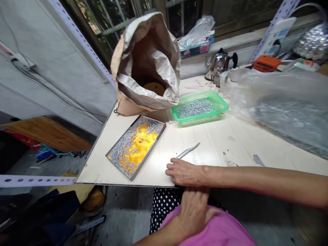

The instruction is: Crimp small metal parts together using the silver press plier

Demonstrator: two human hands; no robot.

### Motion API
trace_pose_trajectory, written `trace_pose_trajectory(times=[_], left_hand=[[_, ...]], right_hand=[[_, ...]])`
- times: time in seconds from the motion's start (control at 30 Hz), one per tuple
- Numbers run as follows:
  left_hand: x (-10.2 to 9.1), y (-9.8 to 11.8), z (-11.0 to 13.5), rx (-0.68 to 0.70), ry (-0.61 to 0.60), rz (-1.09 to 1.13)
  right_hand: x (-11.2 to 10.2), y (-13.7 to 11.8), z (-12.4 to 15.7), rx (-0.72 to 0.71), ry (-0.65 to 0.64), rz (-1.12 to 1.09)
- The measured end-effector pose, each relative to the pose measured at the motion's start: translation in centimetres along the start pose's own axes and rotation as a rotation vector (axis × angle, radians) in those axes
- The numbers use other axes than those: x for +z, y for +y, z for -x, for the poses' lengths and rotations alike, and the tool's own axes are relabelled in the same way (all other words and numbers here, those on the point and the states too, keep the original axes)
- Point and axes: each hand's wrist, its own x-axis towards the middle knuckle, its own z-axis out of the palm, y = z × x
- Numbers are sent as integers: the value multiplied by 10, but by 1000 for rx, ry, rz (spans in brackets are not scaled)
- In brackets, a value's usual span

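My right hand (186,172) rests on the near edge of the white table with its fingers curled down. What is under the fingers, if anything, is hidden. Thin grey tweezers (188,150) with a bent tip lie just beyond its knuckles; their near end disappears behind the hand. My left hand (194,208) is below the table edge in front of my pink top. Its thumb points out to the right, while its fingertips vanish beneath my right wrist. Left of the hands lies a shallow tray (148,159) with a yellow bottom, holding many small silvery metal pins.
Behind the tray stands a large open paper sack (123,99). A green plastic basket (220,106) holds more small metal pieces. A clear plastic bag (282,92) spreads over the right side. At the back are a metal kettle (220,63) and an orange object (266,63).
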Motion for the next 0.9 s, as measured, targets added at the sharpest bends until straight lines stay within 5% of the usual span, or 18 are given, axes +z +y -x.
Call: trace_pose_trajectory(times=[0.2, 0.33, 0.47, 0.57, 0.7, 0.8, 0.9], left_hand=[[-10, 0, 1, 63, -23, 0], [-39, -19, -11, 155, 123, -38], [-93, -91, -32, -87, 422, -192], [-132, -159, -49, -349, 435, -386], [-148, -221, -64, -576, 186, -502], [-139, -239, -64, -594, 80, -496], [-131, -246, -62, -579, 50, -484]], right_hand=[[-11, 6, -9, -59, 174, -27], [-45, 48, 2, 220, 436, 14], [-95, 116, 35, 676, 487, 254], [-117, 135, 51, 947, 501, 350], [-97, 96, 50, 841, 422, 148], [-64, 46, 48, 752, 307, -122], [-43, 6, 58, 815, 253, -336]])
